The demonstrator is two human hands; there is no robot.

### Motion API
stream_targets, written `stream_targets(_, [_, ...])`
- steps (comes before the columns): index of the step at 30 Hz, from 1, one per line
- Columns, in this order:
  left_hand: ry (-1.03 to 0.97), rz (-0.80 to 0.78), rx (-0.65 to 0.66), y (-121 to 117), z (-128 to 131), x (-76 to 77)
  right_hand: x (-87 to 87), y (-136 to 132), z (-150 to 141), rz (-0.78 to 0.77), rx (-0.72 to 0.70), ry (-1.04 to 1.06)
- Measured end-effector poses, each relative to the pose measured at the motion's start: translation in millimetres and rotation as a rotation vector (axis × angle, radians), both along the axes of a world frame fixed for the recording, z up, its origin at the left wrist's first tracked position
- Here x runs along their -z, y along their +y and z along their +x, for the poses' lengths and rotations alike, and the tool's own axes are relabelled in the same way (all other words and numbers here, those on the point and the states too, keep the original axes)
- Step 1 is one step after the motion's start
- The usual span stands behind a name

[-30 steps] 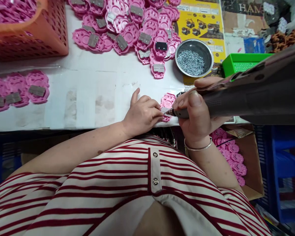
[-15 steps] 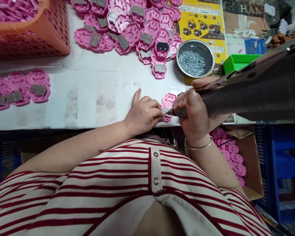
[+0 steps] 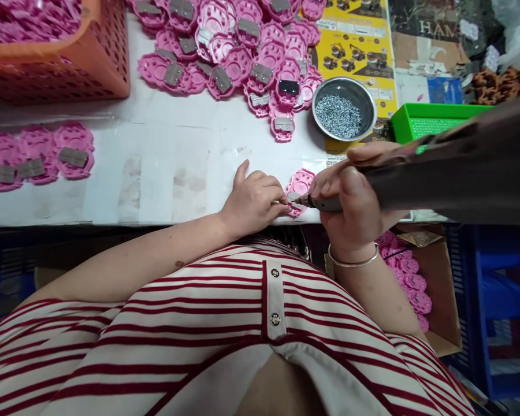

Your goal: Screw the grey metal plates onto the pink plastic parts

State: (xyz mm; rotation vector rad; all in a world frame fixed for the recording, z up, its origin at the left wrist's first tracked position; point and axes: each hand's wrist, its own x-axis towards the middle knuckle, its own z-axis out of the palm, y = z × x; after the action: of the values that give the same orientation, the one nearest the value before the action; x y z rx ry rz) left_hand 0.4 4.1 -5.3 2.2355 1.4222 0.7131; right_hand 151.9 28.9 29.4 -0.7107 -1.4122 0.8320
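Near the table's front edge lies a pink plastic casing (image 3: 300, 184) with a grey metal plate across its lower part. My left hand (image 3: 256, 199) pinches the casing's left edge between thumb and fingers; whether a small screw is in the pinch is too small to tell. In my right hand (image 3: 351, 193) is a dark electric screwdriver (image 3: 442, 164), held tilted with its bit pointing left, at the metal plate. The body of the screwdriver stretches out to the right edge of the view.
A steel bowl of small screws (image 3: 368, 107) stands beyond my right hand, beside a green tray (image 3: 401, 124). Pink casings (image 3: 266, 55) are heaped at the back. An orange basket (image 3: 108, 52) is at far left, above a row of casings (image 3: 74, 141). Below right, a cardboard box (image 3: 448, 289) holds pink parts.
The screwdriver and my right hand have shifted slightly right and its body has swung lower. My left hand keeps its hold on the casing. The whole view has moved a little.
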Motion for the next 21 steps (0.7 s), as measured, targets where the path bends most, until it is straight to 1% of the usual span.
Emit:
stream_targets(2, [-0.037,-0.025,-0.008,0,0,-2.1,-10.9,-4,-4,0.060,-0.017,0.184])
stream_targets(3, [-0.053,-0.031,-0.007,0,-1,-2.9,-15.2,-5,-5,0.075,-0.043,0.242])
stream_targets(6, [-0.092,-0.036,0.001,-1,-1,-4.4,-20.9,-6,-7,0.069,-0.099,0.272])
stream_targets(9, [-0.110,-0.018,-0.002,-2,-1,-4.7,-19.0,-5,-7,0.101,-0.074,0.248])
stream_targets(12, [-0.090,-0.005,-0.002,-3,0,-5.4,-16.4,-4,-4,0.141,-0.057,0.160])
stream_targets(15, [-0.044,-0.003,0.001,-2,1,-6.9,-13.6,-5,0,0.108,-0.049,0.095])
stream_targets(19, [-0.001,0.011,0.014,-1,2,-8.3,-6.4,-5,1,0.072,-0.083,0.145])
stream_targets(21, [0.024,0.036,0.021,-1,2,-8.1,-4.1,-4,0,0.050,-0.067,0.164])
